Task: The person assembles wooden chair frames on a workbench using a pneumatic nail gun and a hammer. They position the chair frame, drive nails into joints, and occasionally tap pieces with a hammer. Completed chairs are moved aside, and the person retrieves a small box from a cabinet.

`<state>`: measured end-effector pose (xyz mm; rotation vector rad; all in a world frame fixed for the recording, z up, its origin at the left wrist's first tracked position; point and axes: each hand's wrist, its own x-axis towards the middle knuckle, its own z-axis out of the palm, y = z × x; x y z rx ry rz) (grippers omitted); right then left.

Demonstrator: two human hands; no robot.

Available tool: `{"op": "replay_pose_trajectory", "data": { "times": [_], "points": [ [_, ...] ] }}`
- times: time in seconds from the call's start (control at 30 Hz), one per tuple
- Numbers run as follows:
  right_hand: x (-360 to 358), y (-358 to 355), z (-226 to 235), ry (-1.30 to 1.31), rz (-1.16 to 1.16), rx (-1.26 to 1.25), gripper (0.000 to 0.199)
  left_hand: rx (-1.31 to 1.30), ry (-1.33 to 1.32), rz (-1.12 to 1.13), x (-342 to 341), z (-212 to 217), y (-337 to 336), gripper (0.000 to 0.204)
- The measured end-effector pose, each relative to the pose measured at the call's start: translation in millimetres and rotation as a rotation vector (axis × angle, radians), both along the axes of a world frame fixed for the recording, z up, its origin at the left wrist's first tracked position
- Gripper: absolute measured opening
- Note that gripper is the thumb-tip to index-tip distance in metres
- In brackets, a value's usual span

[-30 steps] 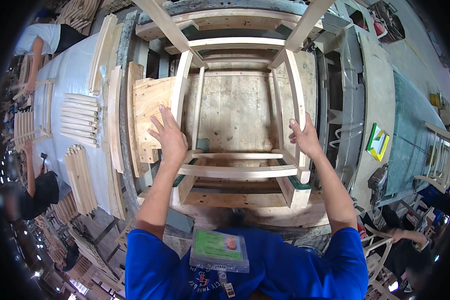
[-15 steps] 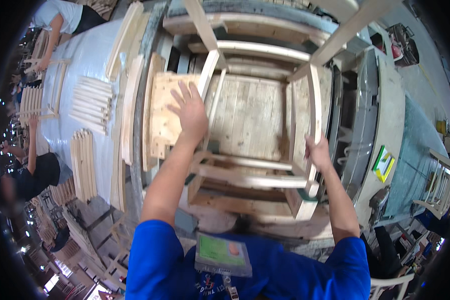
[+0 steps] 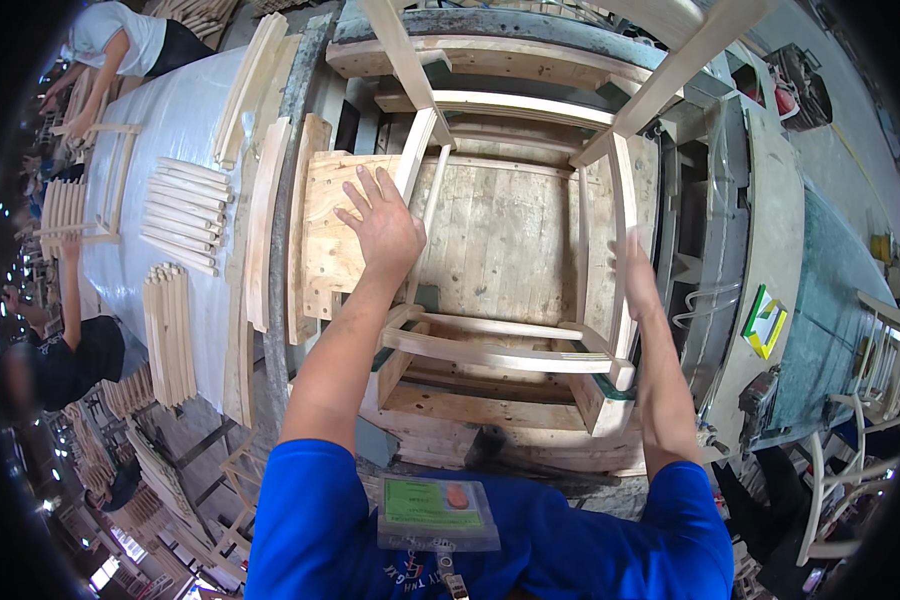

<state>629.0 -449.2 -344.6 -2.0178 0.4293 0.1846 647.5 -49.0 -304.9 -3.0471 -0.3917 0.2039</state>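
Observation:
An unfinished pale wooden chair frame [image 3: 490,349] lies in a wooden jig [image 3: 480,403], its legs pointing up and away at the far side. My left hand [image 3: 385,232] is open, fingers spread, resting at the frame's left rail [image 3: 416,150] beside a plywood block [image 3: 332,225]. On the other side my right hand [image 3: 640,280] lies edge-on against the outer face of the right rail [image 3: 625,190]. Its fingers are stretched along the wood and partly hidden by it.
Slats [image 3: 185,212] and bundled sticks [image 3: 168,335] lie on a plastic-covered table at left, where other people work. Long boards [image 3: 268,225] line the jig's left edge. A green-and-yellow object [image 3: 765,322] sits on the right-hand ledge. Chair frames [image 3: 850,470] stand at lower right.
My right hand has loosened from its grip round the right rail and straightened along its outer side, slightly farther up. My left hand stays at the left rail, turned slightly.

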Motion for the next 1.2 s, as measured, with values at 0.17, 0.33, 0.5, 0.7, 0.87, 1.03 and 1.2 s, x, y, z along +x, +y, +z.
{"op": "replay_pose_trajectory", "data": {
  "times": [0.17,0.33,0.5,0.7,0.87,1.03,1.2],
  "points": [
    [5.9,14.2,5.4,0.061,0.086,0.036,0.079,-0.045,0.021,0.058,-0.3,5.5,2.3,0.093],
    [-35.5,-0.6,24.1,0.052,0.158,-0.084,0.072,-0.08,-0.001,0.009,8.0,4.0,-3.1,0.098],
    [-137.3,-57.3,95.6,-0.072,0.223,-0.427,0.049,-0.071,-0.148,-0.186,-8.5,-27.0,27.1,0.099],
    [-260.7,-137.4,170.6,0.083,-0.257,-1.103,0.035,0.056,-0.132,-0.147,-3.5,-19.0,5.0,0.085],
    [-297.2,-190.9,155.8,0.13,-0.273,-1.008,0.032,0.097,-0.176,-0.214,-3.1,-25.4,12.7,0.081],
    [-302.3,-171.5,126.8,0.107,-0.218,-1.161,0.021,0.046,-0.169,-0.08,-0.9,-23.7,14.4,0.079],
    [-304.6,-174.4,126.6,0.095,-0.25,-1.156,0.025,0.039,-0.088,-0.038,-0.6,-16.0,10.3,0.064]
  ]
}}
